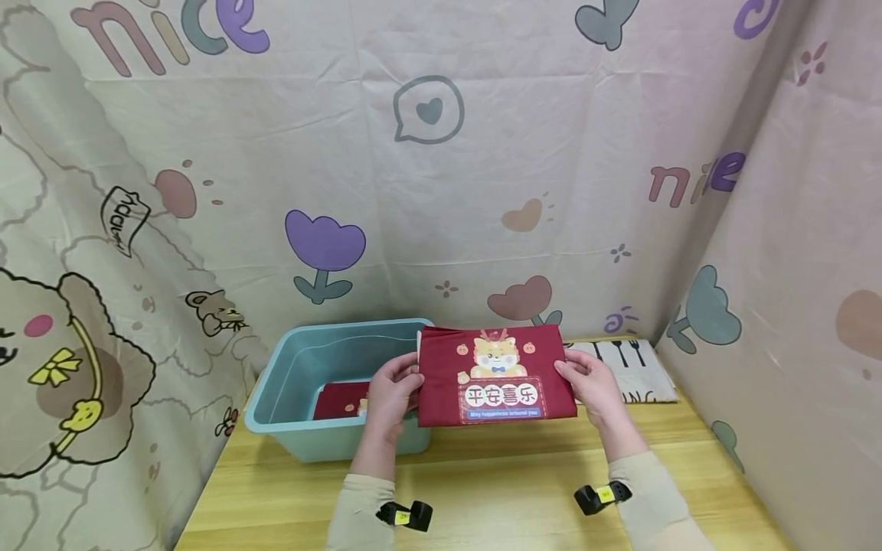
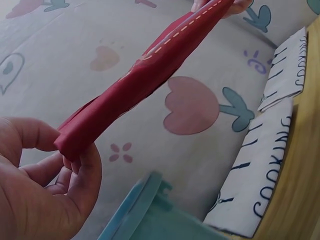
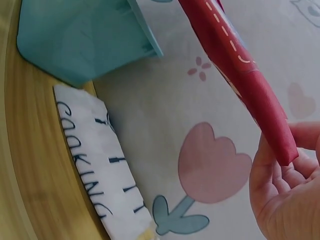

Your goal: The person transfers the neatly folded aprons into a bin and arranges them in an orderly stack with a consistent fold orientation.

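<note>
A folded dark red cloth point(image 1: 441, 379) hangs in the air over the table, its printed face toward the head camera: a cartoon animal with antlers and a line of characters. My left hand point(image 1: 394, 394) pinches its left edge. At the opposite edge, my right hand point(image 1: 594, 386) grips it between thumb and fingers. Both wrist views show the cloth point(image 2: 115, 95) edge-on, several layers thick with a dashed pale line. Left of it stands a blue-green plastic bin point(image 1: 289, 428); inside lies another folded red cloth point(image 1: 334, 402), partly hidden by my left hand and the bin wall.
Folded white cloths point(image 2: 255, 170) printed with utensils and "COOKING" lie at the back right of the wooden table point(image 1: 496, 482). A patterned fabric curtain point(image 1: 441, 207) rises behind the table and along both sides. The bin stands close to the back curtain.
</note>
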Tool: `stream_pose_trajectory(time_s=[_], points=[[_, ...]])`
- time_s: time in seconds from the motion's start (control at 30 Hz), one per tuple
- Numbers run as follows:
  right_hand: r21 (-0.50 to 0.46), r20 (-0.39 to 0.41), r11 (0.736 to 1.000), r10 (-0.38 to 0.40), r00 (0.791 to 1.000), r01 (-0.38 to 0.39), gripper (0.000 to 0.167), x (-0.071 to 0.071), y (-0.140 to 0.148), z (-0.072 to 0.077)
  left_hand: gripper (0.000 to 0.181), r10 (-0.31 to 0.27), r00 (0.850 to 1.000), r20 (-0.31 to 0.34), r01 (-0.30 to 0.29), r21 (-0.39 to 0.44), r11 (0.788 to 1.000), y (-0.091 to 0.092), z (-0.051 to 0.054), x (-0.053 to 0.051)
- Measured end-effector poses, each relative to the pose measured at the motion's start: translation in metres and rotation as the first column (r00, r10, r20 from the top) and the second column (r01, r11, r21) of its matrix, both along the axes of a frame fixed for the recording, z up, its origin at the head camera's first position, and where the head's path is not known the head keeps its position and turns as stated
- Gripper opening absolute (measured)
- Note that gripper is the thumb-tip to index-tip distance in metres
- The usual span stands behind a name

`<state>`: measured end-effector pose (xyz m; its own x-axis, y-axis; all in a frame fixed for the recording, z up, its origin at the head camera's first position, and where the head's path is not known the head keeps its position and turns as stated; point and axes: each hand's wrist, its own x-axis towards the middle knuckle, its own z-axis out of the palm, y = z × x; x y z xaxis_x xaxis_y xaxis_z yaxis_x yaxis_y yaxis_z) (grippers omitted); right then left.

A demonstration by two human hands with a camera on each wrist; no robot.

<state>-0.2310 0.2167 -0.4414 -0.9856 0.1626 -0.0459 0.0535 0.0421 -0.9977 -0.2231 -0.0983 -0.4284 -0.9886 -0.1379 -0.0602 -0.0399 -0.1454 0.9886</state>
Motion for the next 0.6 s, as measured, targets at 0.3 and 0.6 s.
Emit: stream_pose_trajectory(time_s=[0.3, 0.6], points=[[-0.07, 0.004, 0.998, -0.007, 1.0, 0.007, 0.042, -0.004, -0.028, -0.003, 0.04, 0.052, 0.999, 0.009, -0.051, -0.045, 0.998, -0.023, -0.001, 0.001], [-0.092, -0.018, 0.996, 0.001, 1.0, -0.003, 0.038, -0.01, -0.055, -0.003, 0.043, 0.084, 0.996, 0.018, -0.082, -0.088, 0.993, -0.045, 0.001, 0.003]])
